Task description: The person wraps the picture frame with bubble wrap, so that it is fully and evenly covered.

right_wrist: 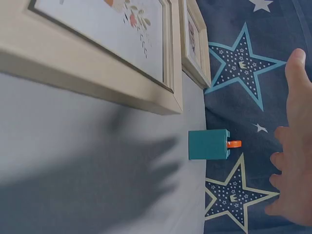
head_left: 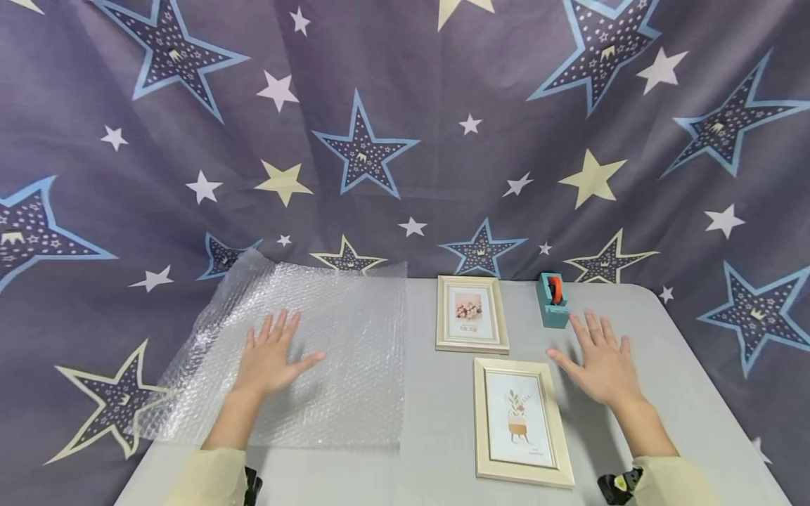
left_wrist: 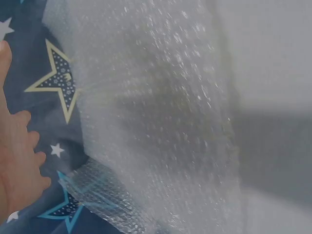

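My left hand point(head_left: 268, 362) hovers over a sheet of clear bubble wrap point(head_left: 361, 379), fingers spread and holding nothing. In the left wrist view the bubble wrap point(left_wrist: 156, 122) spreads flat below, one corner lifted off the table's far side. With fingers apart, my right hand point(head_left: 601, 365) is raised above the table, also holding nothing. Nearest to it are a cream picture frame point(head_left: 563, 450) with a potted-plant print and a teal tape dispenser point(head_left: 555, 316) with an orange-red core. Farther back lies a second cream frame point(head_left: 471, 346) with a pink flower print.
A light grey table point(head_left: 436, 407) carries everything. Behind it and along both sides hangs a dark curtain point(head_left: 380, 63) printed with stars. The bubble wrap reaches past the table's left edge and up against the curtain.
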`<control>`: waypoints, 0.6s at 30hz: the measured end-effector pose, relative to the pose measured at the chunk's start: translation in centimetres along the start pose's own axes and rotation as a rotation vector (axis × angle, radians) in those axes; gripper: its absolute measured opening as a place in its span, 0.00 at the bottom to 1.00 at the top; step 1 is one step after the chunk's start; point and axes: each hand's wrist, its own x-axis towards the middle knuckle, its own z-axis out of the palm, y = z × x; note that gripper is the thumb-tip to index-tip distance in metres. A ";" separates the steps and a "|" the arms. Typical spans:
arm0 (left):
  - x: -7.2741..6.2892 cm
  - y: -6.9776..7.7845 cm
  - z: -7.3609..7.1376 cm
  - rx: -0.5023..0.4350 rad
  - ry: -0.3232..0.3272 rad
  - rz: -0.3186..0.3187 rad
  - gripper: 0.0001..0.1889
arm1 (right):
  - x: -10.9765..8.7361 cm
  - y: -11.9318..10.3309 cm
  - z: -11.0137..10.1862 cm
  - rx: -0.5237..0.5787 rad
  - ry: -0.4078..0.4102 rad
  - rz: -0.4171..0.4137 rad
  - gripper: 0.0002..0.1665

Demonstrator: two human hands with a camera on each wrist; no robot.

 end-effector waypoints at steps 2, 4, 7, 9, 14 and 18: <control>0.1 -0.4 0.2 -0.006 -0.006 -0.004 0.53 | 0.0 -0.2 0.2 0.006 -0.007 -0.002 0.54; 0.1 -0.8 0.3 -0.012 -0.004 -0.012 0.53 | 0.1 -0.4 0.3 0.016 -0.012 -0.008 0.53; 0.2 -1.7 0.5 -0.015 0.017 -0.033 0.52 | 0.3 -1.0 0.6 0.042 0.006 -0.015 0.53; 0.2 -2.2 0.6 -0.035 0.044 -0.056 0.50 | 0.5 -1.3 1.0 0.057 0.026 -0.018 0.51; 0.4 -3.9 0.9 -0.096 0.057 -0.153 0.43 | 0.9 -2.2 2.4 0.102 0.077 -0.018 0.45; 0.6 -5.3 1.2 -0.116 0.012 -0.250 0.36 | 1.4 -3.2 3.7 0.153 0.063 -0.012 0.40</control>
